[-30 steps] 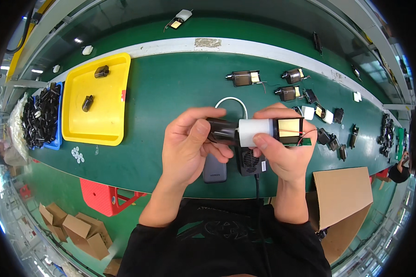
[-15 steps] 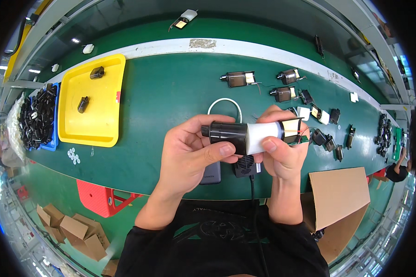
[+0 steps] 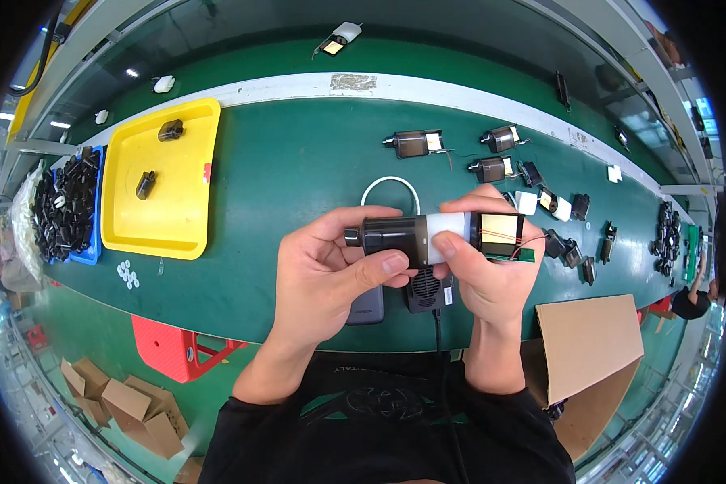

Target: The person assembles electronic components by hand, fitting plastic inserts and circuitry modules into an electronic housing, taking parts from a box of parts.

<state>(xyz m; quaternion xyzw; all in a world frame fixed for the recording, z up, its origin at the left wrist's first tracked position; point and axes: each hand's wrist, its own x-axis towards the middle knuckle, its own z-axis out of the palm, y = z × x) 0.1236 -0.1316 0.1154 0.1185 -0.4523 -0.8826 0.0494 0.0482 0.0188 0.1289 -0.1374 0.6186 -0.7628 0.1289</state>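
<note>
Above the near edge of the green table I hold one small device level between both hands. My left hand (image 3: 319,270) is closed round its glossy black cylindrical housing (image 3: 387,239), whose short nozzle points left. My right hand (image 3: 492,270) grips the white sleeve (image 3: 450,227), thumb laid across it. To the right of the sleeve is a black frame with a cream pad (image 3: 500,228), thin red wires and a green circuit board (image 3: 526,256). Housing and sleeve meet end to end; how deep one sits in the other is hidden.
A yellow tray (image 3: 194,247) with two dark housings stands left, beside a blue bin (image 3: 98,242) heaped with black parts. Small white rings (image 3: 127,274) lie near it. Similar assemblies (image 3: 418,143) are spread over the right side. A black vented adapter (image 3: 426,292) and cardboard box (image 3: 593,339) are close by.
The frame has turned so its cream pad and wires face up. Less of the white sleeve shows beside the black housing. Both hands keep their grip, the right thumb now further left.
</note>
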